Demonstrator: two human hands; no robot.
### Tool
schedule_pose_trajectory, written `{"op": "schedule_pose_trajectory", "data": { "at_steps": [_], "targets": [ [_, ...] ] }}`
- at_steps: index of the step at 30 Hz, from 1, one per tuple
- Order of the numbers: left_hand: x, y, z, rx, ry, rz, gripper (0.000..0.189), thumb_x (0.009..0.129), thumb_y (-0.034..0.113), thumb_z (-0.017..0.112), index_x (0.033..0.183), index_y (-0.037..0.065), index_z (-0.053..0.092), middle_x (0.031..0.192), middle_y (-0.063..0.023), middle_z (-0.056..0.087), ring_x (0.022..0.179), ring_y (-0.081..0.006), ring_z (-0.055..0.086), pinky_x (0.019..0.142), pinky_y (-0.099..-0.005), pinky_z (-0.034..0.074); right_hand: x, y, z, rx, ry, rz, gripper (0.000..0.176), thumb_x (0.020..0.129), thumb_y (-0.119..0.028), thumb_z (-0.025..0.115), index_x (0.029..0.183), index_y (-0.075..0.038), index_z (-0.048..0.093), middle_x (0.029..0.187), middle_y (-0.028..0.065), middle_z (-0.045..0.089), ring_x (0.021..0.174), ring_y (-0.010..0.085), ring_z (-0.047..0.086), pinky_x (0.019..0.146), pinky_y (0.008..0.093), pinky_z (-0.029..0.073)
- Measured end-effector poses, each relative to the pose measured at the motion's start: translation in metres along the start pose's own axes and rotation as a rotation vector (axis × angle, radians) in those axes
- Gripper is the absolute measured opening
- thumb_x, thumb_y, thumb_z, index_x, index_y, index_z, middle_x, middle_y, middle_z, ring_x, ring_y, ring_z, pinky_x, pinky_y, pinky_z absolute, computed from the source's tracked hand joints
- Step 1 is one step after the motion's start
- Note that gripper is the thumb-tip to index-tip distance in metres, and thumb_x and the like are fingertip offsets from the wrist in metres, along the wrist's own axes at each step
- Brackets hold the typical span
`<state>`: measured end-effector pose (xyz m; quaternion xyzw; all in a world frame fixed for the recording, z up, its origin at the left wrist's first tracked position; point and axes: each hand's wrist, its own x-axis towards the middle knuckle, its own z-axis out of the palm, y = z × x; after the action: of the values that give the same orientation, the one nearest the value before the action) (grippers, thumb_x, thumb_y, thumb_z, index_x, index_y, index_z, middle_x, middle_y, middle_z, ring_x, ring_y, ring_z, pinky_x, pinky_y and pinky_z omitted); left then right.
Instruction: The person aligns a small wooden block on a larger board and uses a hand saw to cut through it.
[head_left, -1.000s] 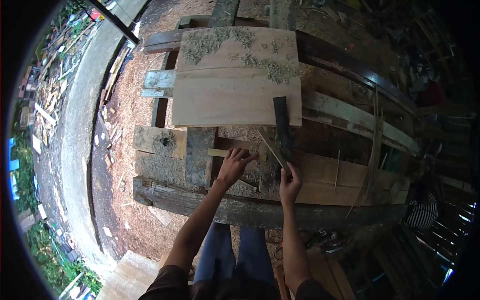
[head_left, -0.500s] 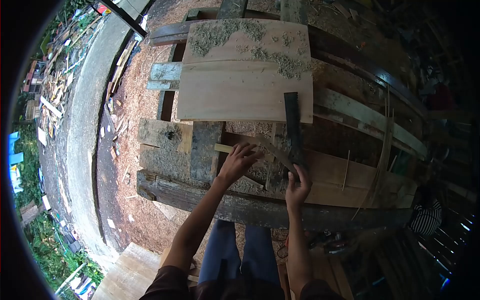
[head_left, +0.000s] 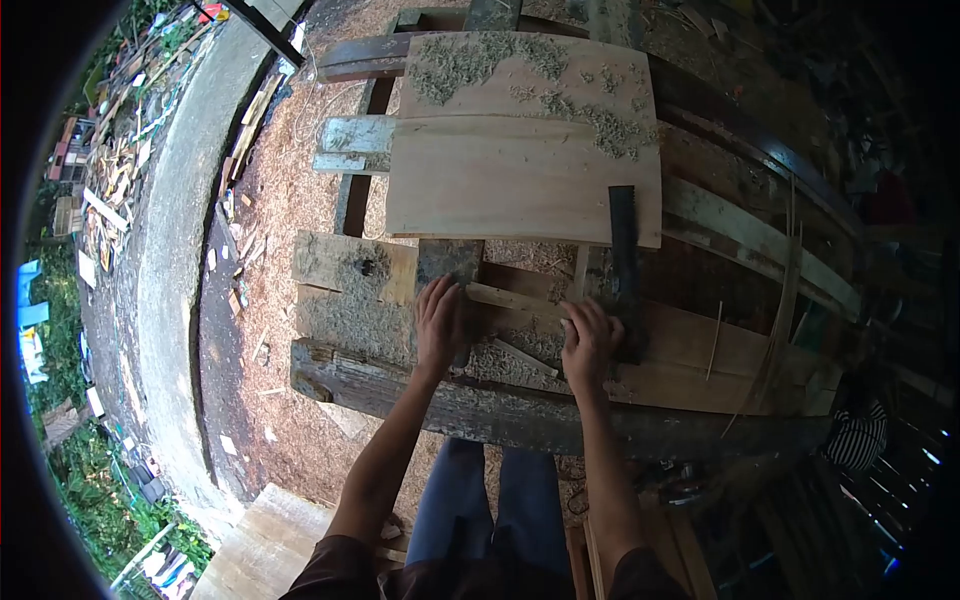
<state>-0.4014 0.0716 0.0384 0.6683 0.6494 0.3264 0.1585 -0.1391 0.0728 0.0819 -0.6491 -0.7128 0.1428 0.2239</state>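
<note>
**2 hands on the thin strip**

Left hand (head_left: pixel 440 322) lies flat with fingers apart, pressing 1 end of the thin wood strip (head_left: pixel 515 299). Right hand (head_left: pixel 590 340) covers the other end; I cannot tell whether it grips. The dark blade (head_left: pixel 624 262) is just beside it, its tip on the pale board (head_left: pixel 500 190).

sleeves (head_left: pixel 335 572): dark brown, short, end near the elbows | trousers (head_left: pixel 480 510): blue jeans | left hand (head_left: pixel 440 320): bare | right hand (head_left: pixel 590 340): bare
</note>
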Motion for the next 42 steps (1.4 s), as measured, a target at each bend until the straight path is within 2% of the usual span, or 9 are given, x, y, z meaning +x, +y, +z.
{"op": "schedule_pose_trajectory", "data": {
  "at_steps": [7,13,16,18,21,27,30,33,42],
  "targets": [
    [-0.003,0.000,0.004,0.029,0.033,0.008,0.029,0.092,0.011,0.064,0.119,0.000,0.067,0.141,-0.0170,0.057,0.134,-0.0367,0.048,0.115,-0.0513,0.035,0.004,-0.007,0.008,-0.014,-0.050,-0.018,0.029,0.092,-0.008,0.068,0.120,-0.013,0.067,0.118,0.0064,0.065,0.126,0.0267,0.055,0.104,0.0469,0.034],
    [-0.001,0.001,0.001,0.023,0.026,-0.016,0.028,0.092,0.013,0.065,0.117,0.001,0.068,0.142,-0.0163,0.057,0.135,-0.0362,0.049,0.115,-0.0514,0.034,0.005,-0.003,0.008,-0.033,-0.115,-0.010,0.026,0.093,-0.010,0.068,0.119,-0.011,0.067,0.121,0.0090,0.059,0.125,0.0298,0.052,0.103,0.0478,0.039],
    [-0.002,0.002,0.002,0.039,0.025,-0.023,0.028,0.091,0.013,0.066,0.117,0.002,0.069,0.142,-0.0155,0.057,0.135,-0.0352,0.049,0.115,-0.0511,0.034,0.003,0.000,0.006,-0.004,-0.127,-0.037,0.034,0.092,-0.008,0.070,0.125,-0.008,0.064,0.120,0.0108,0.059,0.124,0.0327,0.052,0.101,0.0484,0.042],
    [-0.002,0.003,0.004,0.042,0.026,-0.023,0.028,0.091,0.012,0.066,0.117,0.003,0.069,0.142,-0.0152,0.057,0.134,-0.0349,0.050,0.116,-0.0509,0.034,0.004,0.000,0.007,0.119,-0.076,0.036,0.046,0.088,-0.006,0.074,0.131,-0.006,0.060,0.120,0.0132,0.059,0.122,0.0332,0.053,0.099,0.0491,0.044],
    [-0.001,0.002,0.004,0.058,0.028,-0.025,0.028,0.090,0.011,0.066,0.117,0.003,0.069,0.142,-0.0148,0.058,0.134,-0.0345,0.050,0.116,-0.0507,0.034,-0.001,0.004,0.005,0.064,-0.035,0.020,0.047,0.089,-0.001,0.071,0.134,-0.003,0.056,0.118,0.0142,0.060,0.120,0.0359,0.054,0.100,0.0480,0.046],
    [-0.003,0.000,0.007,0.088,0.022,-0.015,0.028,0.090,0.010,0.066,0.117,0.004,0.070,0.141,-0.0143,0.059,0.134,-0.0342,0.050,0.116,-0.0506,0.034,-0.002,0.009,0.004,0.212,-0.016,0.138,0.050,0.087,0.003,0.071,0.134,-0.003,0.056,0.114,0.0149,0.063,0.113,0.0319,0.061,0.093,0.0446,0.051],
    [-0.002,-0.001,0.009,0.104,0.023,-0.006,0.028,0.089,0.010,0.067,0.117,0.004,0.070,0.141,-0.0141,0.059,0.134,-0.0342,0.050,0.116,-0.0506,0.035,0.000,0.012,0.005,0.244,0.015,0.142,0.052,0.083,0.004,0.076,0.132,-0.005,0.059,0.112,0.0133,0.066,0.108,0.0302,0.064,0.090,0.0425,0.054],
    [-0.005,-0.002,0.009,0.106,0.019,0.002,0.028,0.089,0.010,0.067,0.116,0.004,0.070,0.141,-0.0139,0.060,0.133,-0.0345,0.051,0.115,-0.0507,0.036,-0.001,0.015,0.004,0.233,-0.001,0.105,0.049,0.087,0.005,0.071,0.133,-0.004,0.057,0.112,0.0145,0.064,0.107,0.0302,0.064,0.087,0.0432,0.054],
    [-0.004,-0.004,0.012,0.120,0.039,0.030,0.027,0.087,0.009,0.069,0.113,0.005,0.072,0.139,-0.0130,0.061,0.131,-0.0341,0.053,0.112,-0.0497,0.038,0.000,0.016,0.005,0.311,0.025,0.128,0.044,0.085,0.006,0.071,0.127,-0.003,0.061,0.109,0.0148,0.065,0.100,0.0309,0.067,0.083,0.0427,0.054]
  ]
}}
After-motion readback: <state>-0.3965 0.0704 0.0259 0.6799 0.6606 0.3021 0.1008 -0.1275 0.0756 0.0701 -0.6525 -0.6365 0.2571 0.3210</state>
